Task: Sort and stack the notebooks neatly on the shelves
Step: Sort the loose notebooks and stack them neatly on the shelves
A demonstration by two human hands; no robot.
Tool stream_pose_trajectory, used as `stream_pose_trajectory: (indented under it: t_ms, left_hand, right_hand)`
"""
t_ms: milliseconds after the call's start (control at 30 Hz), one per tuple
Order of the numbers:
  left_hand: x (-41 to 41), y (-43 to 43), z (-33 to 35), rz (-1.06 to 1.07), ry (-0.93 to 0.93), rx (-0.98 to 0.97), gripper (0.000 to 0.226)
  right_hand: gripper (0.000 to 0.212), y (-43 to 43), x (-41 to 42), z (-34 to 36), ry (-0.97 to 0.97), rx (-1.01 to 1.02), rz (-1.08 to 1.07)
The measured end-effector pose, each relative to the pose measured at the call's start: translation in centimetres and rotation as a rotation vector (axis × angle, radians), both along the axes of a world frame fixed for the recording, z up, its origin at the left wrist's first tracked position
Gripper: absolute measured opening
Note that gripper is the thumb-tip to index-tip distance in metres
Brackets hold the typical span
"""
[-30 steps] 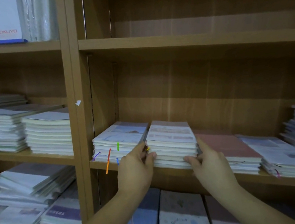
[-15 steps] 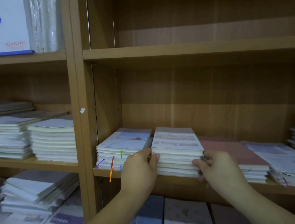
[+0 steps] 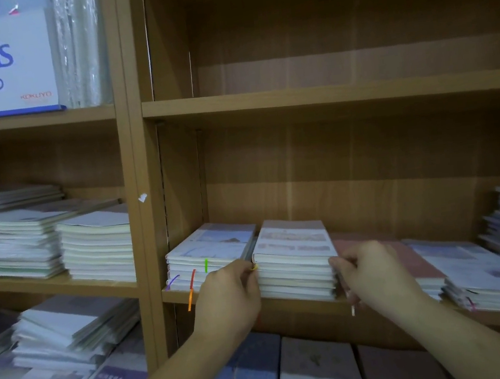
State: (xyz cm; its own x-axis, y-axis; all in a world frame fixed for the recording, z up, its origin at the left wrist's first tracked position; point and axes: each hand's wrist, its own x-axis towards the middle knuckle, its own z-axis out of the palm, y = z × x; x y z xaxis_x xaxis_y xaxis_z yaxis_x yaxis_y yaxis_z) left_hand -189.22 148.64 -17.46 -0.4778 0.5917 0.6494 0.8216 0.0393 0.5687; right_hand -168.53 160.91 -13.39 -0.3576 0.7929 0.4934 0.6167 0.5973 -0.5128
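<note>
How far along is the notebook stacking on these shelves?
Done: the ribbon-marked stack looks square. In hand: the left hand and right hand grip the sides of the middle stack. Remaining: the fanned stack at right and the skewed pile lower left.

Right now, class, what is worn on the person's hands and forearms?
Nothing that shows. The left hand and right hand have no gloves, neither wrist has a watch or bracelet, and both forearms are bare, with no sleeve reaching into view.
</note>
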Motion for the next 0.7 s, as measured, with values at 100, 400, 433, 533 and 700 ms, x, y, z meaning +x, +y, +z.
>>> stream_pose_trajectory:
  t_ms: [100,400,433,533,700]
  left_hand:
    - [1.3,-0.9,1.0,-0.02,0.086,0.005,0.013]
    - [16.6,6.3,4.4,-0.503,-0.044,-0.06,0.015]
    - [18.9,7.6,4.9,-0.562,-0.068,-0.083,0.016]
    - [25.1,11.3,6.0,-0.697,-0.173,-0.121,0.008]
    - [33.0,18.5,8.5,-0.809,-0.335,-0.255,0.03]
  right_hand:
    - [0.044,-0.9,1.0,1.0,0.001,-0.012,0.015]
    - [0.047,1.3,15.2,4.1,-0.216,0.253,-0.169]
    - [0.047,2.2,17.9,4.1,-0.211,0.269,-0.213]
    - [0.032,4.6,25.5,4.2,-0.136,0.318,-0.299]
    - [0.032,8.2,34.3,5.4,-0.121,0.476,-0.444]
